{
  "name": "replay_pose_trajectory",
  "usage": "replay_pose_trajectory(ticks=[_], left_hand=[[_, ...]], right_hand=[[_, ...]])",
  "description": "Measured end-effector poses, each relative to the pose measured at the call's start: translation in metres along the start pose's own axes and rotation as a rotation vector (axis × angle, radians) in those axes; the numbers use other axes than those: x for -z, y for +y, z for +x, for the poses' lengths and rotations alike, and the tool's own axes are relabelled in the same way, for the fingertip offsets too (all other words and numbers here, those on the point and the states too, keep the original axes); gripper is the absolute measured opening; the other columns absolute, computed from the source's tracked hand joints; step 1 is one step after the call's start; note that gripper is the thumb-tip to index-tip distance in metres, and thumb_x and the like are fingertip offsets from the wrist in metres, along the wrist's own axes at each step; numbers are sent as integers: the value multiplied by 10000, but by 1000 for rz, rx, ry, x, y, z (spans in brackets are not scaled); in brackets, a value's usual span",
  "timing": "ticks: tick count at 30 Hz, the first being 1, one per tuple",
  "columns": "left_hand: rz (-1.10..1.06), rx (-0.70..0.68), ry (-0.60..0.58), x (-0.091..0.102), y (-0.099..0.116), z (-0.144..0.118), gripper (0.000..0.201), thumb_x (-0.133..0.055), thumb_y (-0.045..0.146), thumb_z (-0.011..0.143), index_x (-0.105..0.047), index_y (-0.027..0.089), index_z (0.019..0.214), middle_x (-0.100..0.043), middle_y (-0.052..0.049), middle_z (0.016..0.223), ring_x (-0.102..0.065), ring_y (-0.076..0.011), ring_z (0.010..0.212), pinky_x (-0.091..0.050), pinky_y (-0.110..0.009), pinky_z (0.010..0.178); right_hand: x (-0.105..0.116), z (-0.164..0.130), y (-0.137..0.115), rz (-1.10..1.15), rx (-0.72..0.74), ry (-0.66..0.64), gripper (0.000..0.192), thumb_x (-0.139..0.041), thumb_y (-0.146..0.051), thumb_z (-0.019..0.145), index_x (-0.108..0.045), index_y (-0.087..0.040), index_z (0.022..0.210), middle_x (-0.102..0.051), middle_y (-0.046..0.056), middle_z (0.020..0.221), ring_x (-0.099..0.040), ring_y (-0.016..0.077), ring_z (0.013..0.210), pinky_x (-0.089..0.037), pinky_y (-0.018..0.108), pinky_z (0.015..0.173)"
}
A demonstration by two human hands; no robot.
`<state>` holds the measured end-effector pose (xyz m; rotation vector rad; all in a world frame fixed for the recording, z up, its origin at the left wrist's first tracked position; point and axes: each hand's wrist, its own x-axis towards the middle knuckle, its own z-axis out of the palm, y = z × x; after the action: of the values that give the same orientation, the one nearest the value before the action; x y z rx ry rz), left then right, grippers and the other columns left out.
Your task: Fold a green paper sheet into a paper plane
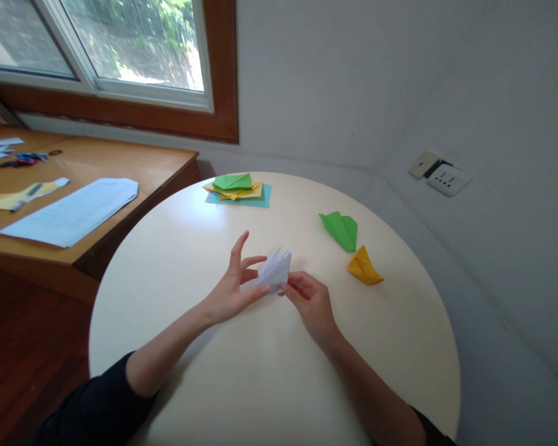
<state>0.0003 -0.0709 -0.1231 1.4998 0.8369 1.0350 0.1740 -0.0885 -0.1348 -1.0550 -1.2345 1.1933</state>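
Observation:
A piece of folded white paper (275,271) with pointed flaps at its top stands just above the middle of the round table. My right hand (309,303) pinches its lower right corner between thumb and fingers. On the other side, my left hand (232,288) has its thumb on the paper's lower left edge and other fingers at its left side, holding it loosely. The left index finger sticks up, away from the paper. Part of the paper's left side is hidden by the fingers.
On the round white table (167,260) lie a green folded paper (343,230), an orange folded paper boat (365,267) and a stack of coloured papers (259,197). A wooden desk (153,162) at left bears white sheets (74,210), scissors (32,158) and a pen (26,197).

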Motion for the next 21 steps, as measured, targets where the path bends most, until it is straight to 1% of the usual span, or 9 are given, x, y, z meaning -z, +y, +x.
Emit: replay_pose_trajectory(ticks=[1, 3, 5, 7, 9, 12, 16, 19, 21], left_hand=[[-18, 1, -15, -1, 1, 0, 963, -650, 360, 752, 60, 338, 1403, -539, -118, 1167, -612, -176, 877, -475, -389, 829], [-36, -21, -4, -4, 2, 0, 958, -638, 327, 770, 74, 303, 1411, -612, -81, 1010, -623, -163, 821, -486, -375, 810], [-28, -47, 25, -5, 3, 1, 930, -623, 306, 785, 54, 258, 1421, -636, -51, 870, -628, -163, 790, -495, -357, 784], [-11, -63, 48, -5, 2, 2, 896, -615, 295, 792, 14, 232, 1427, -637, -39, 802, -631, -164, 760, -502, -342, 758], [-3, -65, 52, -4, 0, 3, 862, -612, 291, 795, -30, 225, 1428, -635, -35, 774, -632, -161, 728, -508, -333, 739], [-21, -65, 46, -4, -2, 4, 815, -606, 297, 798, -85, 215, 1420, -622, -17, 727, -628, -150, 668, -518, -318, 702], [-59, -26, 68, -6, -1, 5, 777, -623, 313, 783, -158, 202, 1395, -614, -3, 698, -631, -147, 624, -526, -294, 639], [-94, -3, 73, -7, 1, 5, 779, -643, 334, 765, -184, 203, 1381, -624, -7, 714, -639, -148, 623, -528, -277, 609], [-111, 2, 70, -8, 1, 6, 782, -646, 340, 762, -184, 208, 1379, -638, -25, 760, -646, -150, 636, -531, -275, 611]], right_hand=[[0, 1, 0, 3, 3, 8, 186, -678, -357, 700, -621, -188, 749, -634, 14, 726, -589, 142, 656, -507, 305, 649], [1, 1, 0, 22, 5, 29, 199, -687, -350, 690, -605, -193, 781, -618, -3, 715, -593, 133, 619, -508, 295, 615], [0, 2, 0, 49, 0, 56, 256, -697, -337, 680, -579, -207, 866, -598, -29, 694, -600, 124, 577, -504, 281, 580], [0, 1, 1, 65, -3, 88, 339, -701, -321, 680, -534, -224, 958, -590, -48, 688, -610, 120, 552, -500, 270, 559], [-1, 0, 1, 63, 10, 113, 386, -698, -309, 686, -497, -237, 1008, -590, -55, 692, -615, 118, 543, -500, 266, 556], [-2, -1, 2, 46, 56, 133, 400, -689, -301, 696, -480, -246, 1032, -587, -52, 704, -614, 118, 559, -509, 274, 576], [-2, -2, 2, 1, 107, 165, 460, -711, -304, 672, -491, -247, 1071, -595, -17, 785, -616, 128, 665, -518, 286, 646], [-2, -2, 2, -7, 107, 155, 546, -735, -296, 641, -489, -255, 1127, -604, 10, 879, -624, 147, 767, -515, 309, 719], [-3, -2, 2, 0, 93, 128, 581, -742, -299, 632, -489, -257, 1153, -605, 18, 906, -626, 154, 786, -516, 318, 731]])
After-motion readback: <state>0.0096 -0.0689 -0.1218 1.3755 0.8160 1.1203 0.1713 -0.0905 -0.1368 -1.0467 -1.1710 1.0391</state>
